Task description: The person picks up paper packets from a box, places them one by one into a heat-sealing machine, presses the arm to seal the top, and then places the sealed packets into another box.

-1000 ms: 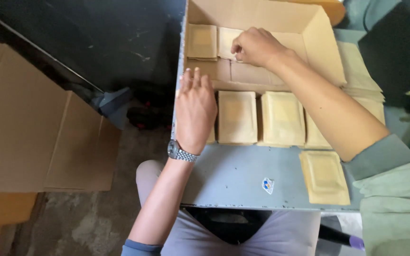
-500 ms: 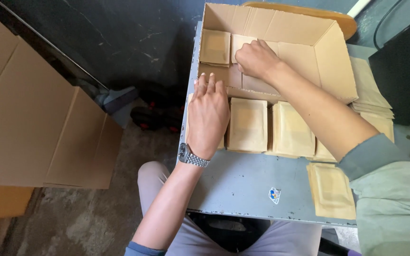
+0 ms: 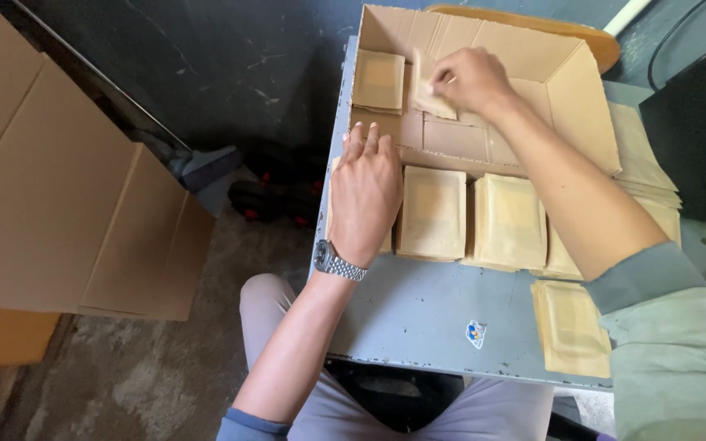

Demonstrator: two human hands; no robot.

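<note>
Pinching a flat tan packet (image 3: 432, 96), tilted, right hand (image 3: 471, 79) over box (image 3: 582, 114), left hand (image 3: 365, 192) apparently flat on another.

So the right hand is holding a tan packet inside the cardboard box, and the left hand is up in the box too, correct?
Not quite. The right hand does hold a tan packet inside the cardboard box, but the left hand is not in the box: the head view shows it lying flat on a packet stack on the grey table, just in front of the box.
</note>
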